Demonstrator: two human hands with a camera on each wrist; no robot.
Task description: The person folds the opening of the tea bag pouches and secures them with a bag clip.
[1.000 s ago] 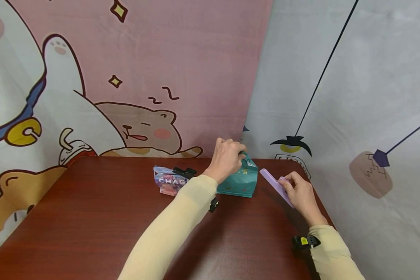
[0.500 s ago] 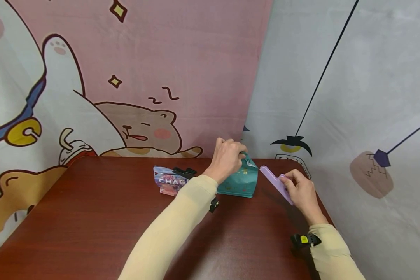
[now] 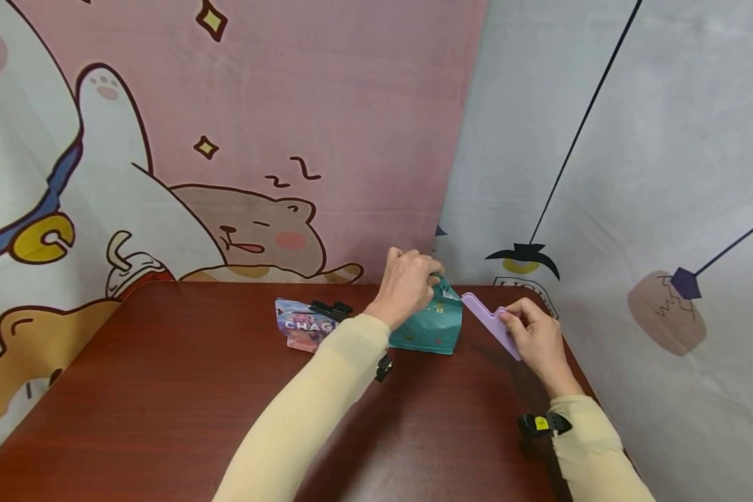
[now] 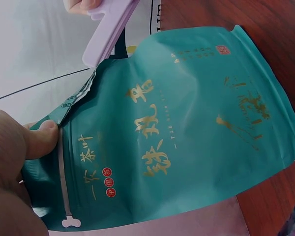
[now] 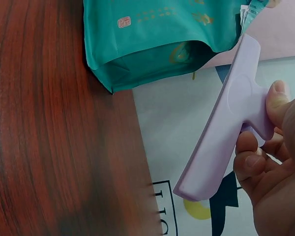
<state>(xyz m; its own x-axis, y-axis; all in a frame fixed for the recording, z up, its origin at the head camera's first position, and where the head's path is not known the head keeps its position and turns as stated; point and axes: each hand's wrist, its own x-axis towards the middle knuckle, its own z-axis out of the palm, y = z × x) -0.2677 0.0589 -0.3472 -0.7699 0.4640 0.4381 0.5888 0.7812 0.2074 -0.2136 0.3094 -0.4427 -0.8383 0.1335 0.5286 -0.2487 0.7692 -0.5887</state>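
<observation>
A teal tea bag [image 3: 431, 324] with gold lettering stands at the back of the table. My left hand [image 3: 406, 284] grips its top, thumb [image 4: 43, 137] on the front near the white strip; the other fingers are mostly hidden behind the bag. To the right, my right hand [image 3: 538, 343] pinches the handle of a lilac bag clip [image 3: 494, 326] between thumb and fingers. In the left wrist view the tip of the clip overlaps the folded top edge of the bag. The right wrist view shows the clip's long bar [image 5: 221, 128] slanting away from the hand.
Left of the teal bag stands a small printed pouch [image 3: 301, 325] with a black clip [image 3: 331, 309] across its top, partly behind the left forearm. A dark red-brown table [image 3: 163, 390] lies under everything, and a cartoon-printed cloth [image 3: 351, 125] hangs behind it.
My right hand has moved slightly up and left, bringing the lilac clip's tip to the teal bag's edge in the head view. The left hand and the bag have stayed in place.
</observation>
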